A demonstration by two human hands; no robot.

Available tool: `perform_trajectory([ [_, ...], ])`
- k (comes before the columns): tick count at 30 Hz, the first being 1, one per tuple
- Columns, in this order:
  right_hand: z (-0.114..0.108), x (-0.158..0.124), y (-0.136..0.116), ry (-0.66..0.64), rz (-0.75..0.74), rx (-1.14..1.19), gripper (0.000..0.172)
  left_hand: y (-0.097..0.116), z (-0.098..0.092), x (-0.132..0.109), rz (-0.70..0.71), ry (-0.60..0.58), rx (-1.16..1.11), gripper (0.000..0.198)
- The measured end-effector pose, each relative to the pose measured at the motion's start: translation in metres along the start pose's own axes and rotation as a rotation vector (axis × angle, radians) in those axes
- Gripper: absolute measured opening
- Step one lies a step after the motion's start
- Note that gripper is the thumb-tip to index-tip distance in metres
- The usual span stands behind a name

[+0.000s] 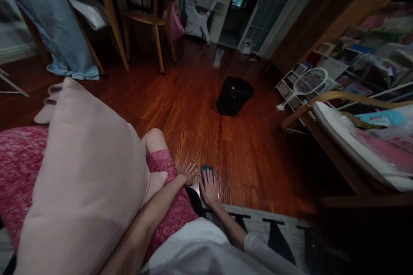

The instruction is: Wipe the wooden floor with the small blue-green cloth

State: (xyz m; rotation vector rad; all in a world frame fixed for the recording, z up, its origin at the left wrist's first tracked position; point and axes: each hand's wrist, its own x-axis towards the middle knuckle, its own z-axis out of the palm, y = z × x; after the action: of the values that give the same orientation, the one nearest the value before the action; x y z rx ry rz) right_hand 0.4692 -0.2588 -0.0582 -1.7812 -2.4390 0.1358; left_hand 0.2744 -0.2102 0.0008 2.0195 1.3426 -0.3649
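Note:
My right hand [210,190] lies with its fingers stretched out over a small dark teal cloth [206,168] on the wooden floor. Part of the cloth is hidden under the fingers. Just to its left is my left hand [189,174], fingers spread, by the edge of the pink-red speckled fabric over my leg [163,163]; nothing shows in it. Whether that palm presses on the floor or hovers over it I cannot tell. A large pale pink pillow [87,159] leans beside my left arm.
A black bin [234,96] stands on the reddish floor ahead. To the right are a cushioned wooden chair [348,146], a white racket [309,82] and cluttered shelves. A wooden chair [145,17] and exercise bike [198,19] are farther back. A patterned rug [258,223] lies near me.

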Motion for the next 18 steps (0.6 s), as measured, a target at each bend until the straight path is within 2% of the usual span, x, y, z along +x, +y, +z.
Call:
perform_trajectory([
  [2,0.0,-0.02,-0.002,-0.003,-0.005,0.001,0.061,0.0,0.003,0.002,0.004,0.002,-0.013,0.093],
  [4,-0.002,-0.023,-0.006,-0.009,0.021,0.004,0.06,0.0,0.004,0.002,-0.005,-0.006,-0.015,0.094],
  [6,-0.006,-0.008,-0.01,-0.016,0.061,0.007,0.06,0.0,0.004,0.002,-0.018,-0.02,0.002,0.093],
  [13,-0.022,0.09,-0.015,-0.023,0.164,0.043,0.064,0.001,-0.002,-0.002,-0.013,-0.033,0.059,0.094],
  [15,-0.022,0.098,-0.014,-0.016,0.158,0.042,0.064,0.001,-0.003,-0.002,-0.009,-0.031,0.05,0.092],
  [18,-0.015,0.081,-0.008,-0.01,0.098,0.026,0.063,0.002,-0.003,-0.001,-0.01,-0.025,0.018,0.091],
])
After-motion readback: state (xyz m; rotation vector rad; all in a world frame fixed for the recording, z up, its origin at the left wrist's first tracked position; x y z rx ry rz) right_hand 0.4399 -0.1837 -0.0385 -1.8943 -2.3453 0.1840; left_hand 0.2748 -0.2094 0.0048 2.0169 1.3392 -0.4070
